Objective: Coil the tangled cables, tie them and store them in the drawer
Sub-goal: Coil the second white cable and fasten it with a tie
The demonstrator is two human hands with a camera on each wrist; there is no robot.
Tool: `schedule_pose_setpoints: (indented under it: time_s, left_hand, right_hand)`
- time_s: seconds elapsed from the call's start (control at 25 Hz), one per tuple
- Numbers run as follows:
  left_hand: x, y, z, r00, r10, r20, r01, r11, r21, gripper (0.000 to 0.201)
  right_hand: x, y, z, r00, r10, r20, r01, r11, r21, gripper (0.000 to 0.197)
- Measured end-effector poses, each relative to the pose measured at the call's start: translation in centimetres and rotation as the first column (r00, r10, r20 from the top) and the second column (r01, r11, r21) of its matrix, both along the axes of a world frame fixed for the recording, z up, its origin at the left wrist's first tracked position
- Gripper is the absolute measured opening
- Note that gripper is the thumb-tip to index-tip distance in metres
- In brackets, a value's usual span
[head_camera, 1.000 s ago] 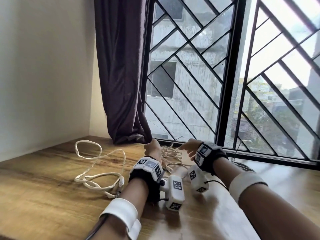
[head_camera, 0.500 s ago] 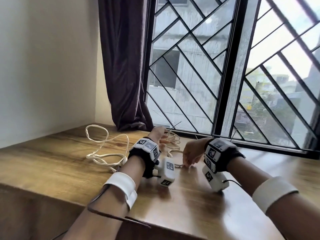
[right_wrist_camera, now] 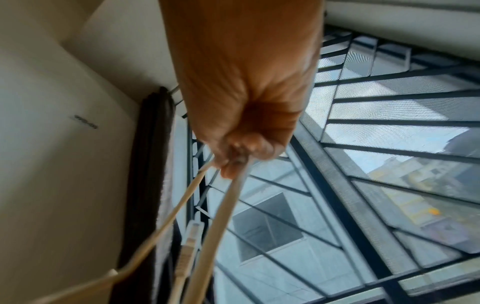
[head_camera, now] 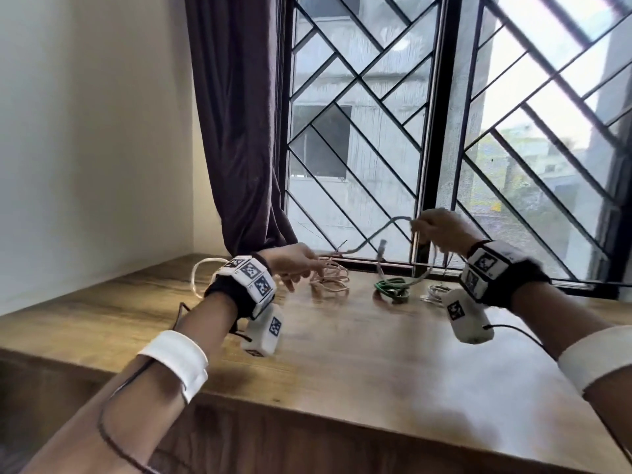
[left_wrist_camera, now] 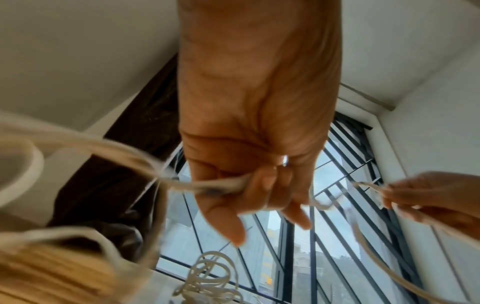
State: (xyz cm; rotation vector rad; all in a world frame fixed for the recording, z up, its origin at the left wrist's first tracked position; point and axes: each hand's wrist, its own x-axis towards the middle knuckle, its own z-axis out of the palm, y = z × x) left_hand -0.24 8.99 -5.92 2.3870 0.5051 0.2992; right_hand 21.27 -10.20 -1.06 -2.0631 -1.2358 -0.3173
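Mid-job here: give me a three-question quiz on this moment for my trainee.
1. True or false: the right hand holds a cable lifted off the wooden top.
2. Which colour is the cable bundle lying near the window: A red, B green, C blue?
3. Fill in: the left hand pinches a pale ____.

Key: 1 true; 2 B; 3 cable.

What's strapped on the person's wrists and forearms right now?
Each wrist wears a black band ringed with white blocks printed with black square markers, and a white marker-tagged pod hangs below. A white cuff wraps each forearm. Thin black wires run along both arms.
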Motion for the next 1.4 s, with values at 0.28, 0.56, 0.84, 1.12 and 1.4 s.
schedule_pose_setpoints:
  time_s: [0.28,0.56,0.84,1.12,1.4]
  left_hand:
    - [-2.2,0.7,1.2,0.983,0.030,0.179,-0.083,0.951,0.299,0.024]
    - [2.2,-4.3,3.9,0.953,-0.146,0.267,0.057,0.948,0.312,0.027]
    - [4.6,-4.8,4.4,0.884,-0.153,0.442,0.174,0.985,-0.008,0.029]
    - [7.3,-2.5,3.5,0.844,-0.199,0.497,0.286,0.953,-0.104,0.020]
    - [10.4,-2.0,2.2,0.813,-0.216,0.540,0.290,0.956,-0.054,0.023]
  right_hand:
    - [4.6,-6.2,-2.9,0.976,-0.220,-0.011,0.202,0.916,-0.346,0.019]
    - [-4.7,-1.3,1.7,0.985,0.174,0.014,-0.172,0.979,-0.109,0.029]
    - [-4.7,1.1,3.4,0.949,0.145,0.279,-0.109,0.984,-0.138,0.022]
    - [3.3,-1.6,3.1,0.925,-0.377,0.054,0.370,0.923,0.108,0.040]
    - [4.2,-1.6,1.6,0.907,-0.402,0.124,0.420,0.879,-0.227,0.026]
